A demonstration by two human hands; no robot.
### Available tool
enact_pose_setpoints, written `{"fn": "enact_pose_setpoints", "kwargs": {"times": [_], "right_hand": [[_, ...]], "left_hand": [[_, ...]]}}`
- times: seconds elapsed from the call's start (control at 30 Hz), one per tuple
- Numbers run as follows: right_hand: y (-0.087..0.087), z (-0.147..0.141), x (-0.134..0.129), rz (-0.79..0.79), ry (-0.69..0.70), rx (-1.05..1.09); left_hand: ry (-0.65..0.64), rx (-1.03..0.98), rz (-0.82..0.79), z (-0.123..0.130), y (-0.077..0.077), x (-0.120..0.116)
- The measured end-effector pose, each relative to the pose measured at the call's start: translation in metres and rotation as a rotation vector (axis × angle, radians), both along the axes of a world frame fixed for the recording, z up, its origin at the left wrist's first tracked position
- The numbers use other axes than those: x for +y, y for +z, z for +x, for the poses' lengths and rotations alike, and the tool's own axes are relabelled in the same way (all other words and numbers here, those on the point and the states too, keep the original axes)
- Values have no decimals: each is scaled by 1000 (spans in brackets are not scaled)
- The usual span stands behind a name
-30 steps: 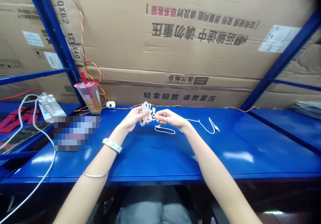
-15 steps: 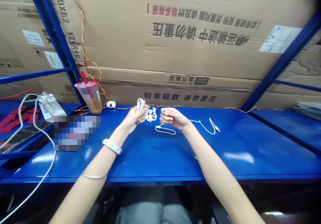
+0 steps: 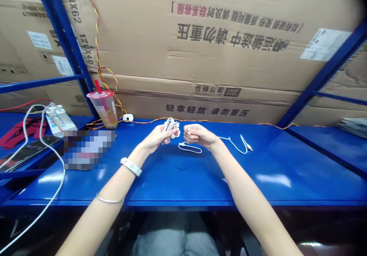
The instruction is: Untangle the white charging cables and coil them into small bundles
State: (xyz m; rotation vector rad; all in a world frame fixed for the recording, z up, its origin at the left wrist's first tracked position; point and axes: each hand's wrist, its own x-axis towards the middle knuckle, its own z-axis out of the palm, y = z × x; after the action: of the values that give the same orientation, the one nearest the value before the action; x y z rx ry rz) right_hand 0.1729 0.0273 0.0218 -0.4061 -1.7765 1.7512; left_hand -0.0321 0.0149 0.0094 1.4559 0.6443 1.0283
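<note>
My left hand [image 3: 155,138] is closed around a bundled white cable [image 3: 169,123], its loops sticking up above the thumb. Right behind those fingers lie small white cable coils [image 3: 178,128] on the blue tabletop, mostly covered by the hand. A short gap away, my right hand [image 3: 198,135] has its fingers curled together; whatever is in the pinch, if anything, cannot be made out. Below it a thin white cable loop [image 3: 190,149] rests on the table. To the right of that hand a white cable end with a metal plug [image 3: 246,147] lies flat.
A drink cup with a red straw [image 3: 103,108] and a white case [image 3: 128,117] stand at the back left. Nearer is a blurred-out flat item [image 3: 89,150]. A white power strip [image 3: 60,121] lies far left. A large cardboard box [image 3: 218,64] closes off the back between blue posts.
My left hand has moved right with the bundled cable, closer to my right hand, and now covers more of the small coils. The right hand has hardly moved.
</note>
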Motion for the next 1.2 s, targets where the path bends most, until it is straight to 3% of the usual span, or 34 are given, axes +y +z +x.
{"fn": "enact_pose_setpoints", "kwargs": {"times": [0.27,0.4,0.6,0.7,0.87,1.03,1.2], "right_hand": [[3,9,5,66,-64,-246],[8,13,3,129,-71,-423],[6,14,4,382,-149,-692],[-1,14,1,488,-155,-771],[-10,18,-17,470,-157,-707],[-7,16,-31,438,-138,-680],[-1,12,-34,590,-258,-683]], "left_hand": [[154,239,135,-7,2,3],[134,383,259,-9,2,4],[175,656,459,-4,0,1],[117,693,408,-4,0,-2],[-30,646,256,-3,-2,-5],[-46,583,116,-2,-6,-4],[-71,547,-7,-5,-5,-4]]}}
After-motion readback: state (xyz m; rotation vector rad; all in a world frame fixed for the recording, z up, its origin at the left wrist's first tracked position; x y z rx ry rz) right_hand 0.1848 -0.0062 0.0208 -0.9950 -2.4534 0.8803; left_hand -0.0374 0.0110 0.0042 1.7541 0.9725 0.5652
